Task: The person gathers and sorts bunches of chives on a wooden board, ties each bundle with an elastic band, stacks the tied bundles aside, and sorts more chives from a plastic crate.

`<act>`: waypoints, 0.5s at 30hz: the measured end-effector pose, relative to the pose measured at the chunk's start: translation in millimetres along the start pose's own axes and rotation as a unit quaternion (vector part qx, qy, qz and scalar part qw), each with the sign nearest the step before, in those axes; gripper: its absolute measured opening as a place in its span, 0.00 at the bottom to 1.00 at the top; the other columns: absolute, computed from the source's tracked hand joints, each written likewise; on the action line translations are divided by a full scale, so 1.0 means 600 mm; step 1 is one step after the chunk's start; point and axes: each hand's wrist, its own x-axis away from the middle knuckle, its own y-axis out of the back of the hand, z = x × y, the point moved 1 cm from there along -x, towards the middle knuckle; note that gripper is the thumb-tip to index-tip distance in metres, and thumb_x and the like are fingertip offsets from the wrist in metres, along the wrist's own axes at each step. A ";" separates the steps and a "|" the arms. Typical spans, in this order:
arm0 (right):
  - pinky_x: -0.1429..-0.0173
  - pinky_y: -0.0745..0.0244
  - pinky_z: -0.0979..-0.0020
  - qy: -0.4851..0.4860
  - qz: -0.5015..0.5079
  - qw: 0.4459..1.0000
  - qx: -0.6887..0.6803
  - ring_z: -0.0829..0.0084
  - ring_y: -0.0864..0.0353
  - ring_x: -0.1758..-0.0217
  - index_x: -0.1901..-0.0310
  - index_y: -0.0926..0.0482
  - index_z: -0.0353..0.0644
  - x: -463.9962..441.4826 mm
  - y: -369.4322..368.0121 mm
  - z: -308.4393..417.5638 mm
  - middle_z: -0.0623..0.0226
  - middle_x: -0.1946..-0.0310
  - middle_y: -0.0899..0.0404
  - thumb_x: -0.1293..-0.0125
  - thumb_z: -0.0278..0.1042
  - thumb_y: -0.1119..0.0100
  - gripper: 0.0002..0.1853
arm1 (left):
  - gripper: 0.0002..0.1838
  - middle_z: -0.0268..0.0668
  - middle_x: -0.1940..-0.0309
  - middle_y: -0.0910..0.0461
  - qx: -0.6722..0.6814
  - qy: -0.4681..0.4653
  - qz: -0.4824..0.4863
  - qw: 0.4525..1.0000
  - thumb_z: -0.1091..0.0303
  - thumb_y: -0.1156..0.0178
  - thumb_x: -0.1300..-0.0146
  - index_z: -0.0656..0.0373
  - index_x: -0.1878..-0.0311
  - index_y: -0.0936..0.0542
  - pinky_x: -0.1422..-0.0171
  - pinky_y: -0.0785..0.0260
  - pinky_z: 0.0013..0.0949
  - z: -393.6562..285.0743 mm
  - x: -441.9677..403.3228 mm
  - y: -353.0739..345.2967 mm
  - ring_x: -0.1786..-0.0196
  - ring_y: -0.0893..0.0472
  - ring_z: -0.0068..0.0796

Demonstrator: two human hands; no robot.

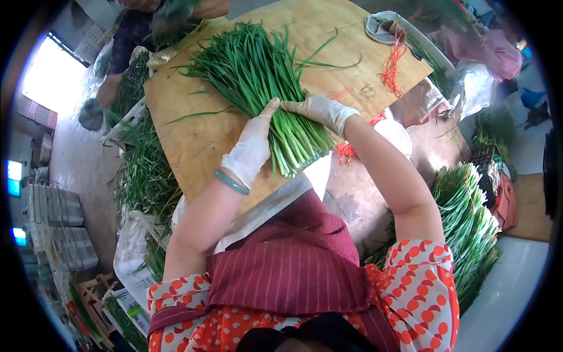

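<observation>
A thick bundle of garlic chives point(258, 70) lies on the wooden board point(170, 126), leaf tips pointing away and pale cut ends toward me. My left hand point(252, 141), in a white glove, is closed around the bundle's left side. From the right, my gloved right hand point(325, 111) grips the same bundle, its fingertips meeting my left thumb on top. The fingers under the chives are hidden. A few loose leaves stick out or lie beside the bundle. Red ties point(394, 67) lie at the board's right edge.
A grey cloth item point(381, 27) sits at the far right corner. Tied chive bundles point(469, 217) are stacked at lower right. Loose greens point(146, 158) fill the left side. Another person's arm point(111, 88) is at upper left. Crates point(58, 217) stand farther left.
</observation>
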 end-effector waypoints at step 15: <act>0.51 0.27 0.63 0.251 -0.224 0.899 0.281 0.55 0.21 0.55 0.52 0.22 0.40 0.076 0.012 0.074 0.52 0.58 0.21 0.38 0.43 0.45 0.18 | 0.49 0.49 0.40 0.36 -0.282 -0.249 -0.060 0.925 0.60 0.38 0.40 0.70 0.30 0.62 0.38 0.40 0.27 0.081 0.053 0.023 0.42 0.32 0.33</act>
